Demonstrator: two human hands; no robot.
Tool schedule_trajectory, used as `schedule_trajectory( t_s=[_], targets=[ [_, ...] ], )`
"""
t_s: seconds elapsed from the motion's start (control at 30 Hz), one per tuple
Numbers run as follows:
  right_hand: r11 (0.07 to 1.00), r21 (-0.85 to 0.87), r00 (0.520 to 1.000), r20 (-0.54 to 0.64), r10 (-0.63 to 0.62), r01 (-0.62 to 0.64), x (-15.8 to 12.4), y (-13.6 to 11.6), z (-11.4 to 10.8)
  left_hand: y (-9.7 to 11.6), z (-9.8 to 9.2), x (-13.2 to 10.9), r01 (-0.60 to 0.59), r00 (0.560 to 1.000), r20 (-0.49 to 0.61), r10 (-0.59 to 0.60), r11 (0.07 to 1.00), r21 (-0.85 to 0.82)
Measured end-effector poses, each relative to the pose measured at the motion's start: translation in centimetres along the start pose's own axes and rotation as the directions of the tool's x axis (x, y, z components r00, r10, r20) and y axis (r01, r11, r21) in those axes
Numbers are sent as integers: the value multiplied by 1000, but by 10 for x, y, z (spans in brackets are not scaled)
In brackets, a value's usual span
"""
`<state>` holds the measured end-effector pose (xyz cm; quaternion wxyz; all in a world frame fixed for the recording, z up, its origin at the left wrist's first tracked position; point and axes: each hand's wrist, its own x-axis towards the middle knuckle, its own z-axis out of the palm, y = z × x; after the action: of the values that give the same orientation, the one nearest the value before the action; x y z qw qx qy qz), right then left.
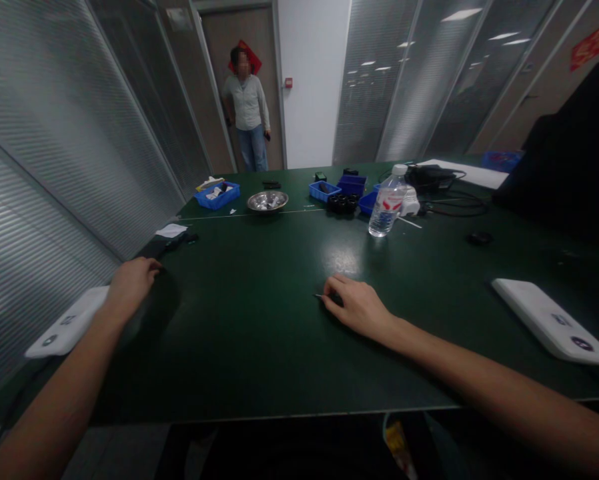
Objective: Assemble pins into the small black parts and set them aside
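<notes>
My right hand (357,307) is closed near the middle of the green table (259,347), its thumb and fingers curled around a thin, dark, pointed thing (318,296). Only its tip shows, pointing left; its kind is unclear. Over at the table's left side, my left hand (134,283) has its fingers bent down close to a flat black object (153,249). The fingertips look closed over something dark that I cannot make out. A white power bank-like slab (74,323) lies beside my left wrist.
A water bottle (387,203) stands beyond my right hand. Farther back are a metal bowl (267,203), a blue tray (219,195), small blue bins (324,191) and cables (459,207). Another white slab (554,320) lies right. A person (248,107) stands by the door.
</notes>
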<state>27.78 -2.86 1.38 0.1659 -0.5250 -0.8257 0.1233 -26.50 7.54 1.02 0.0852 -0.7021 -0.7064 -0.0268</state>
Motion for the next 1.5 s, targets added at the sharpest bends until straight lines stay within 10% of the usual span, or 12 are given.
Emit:
schedule_trajectory(
  t_s=[1.3, 1.5],
  targets=[
    [1000, -20, 999, -33, -18, 17, -1, 3, 5, 15, -15, -9, 95, 994, -49, -98, 994, -54],
    [999, -32, 999, -42, -17, 15, 0, 3, 5, 75, -13, -12, -196, 981, -57, 187, 946, -260]
  ],
)
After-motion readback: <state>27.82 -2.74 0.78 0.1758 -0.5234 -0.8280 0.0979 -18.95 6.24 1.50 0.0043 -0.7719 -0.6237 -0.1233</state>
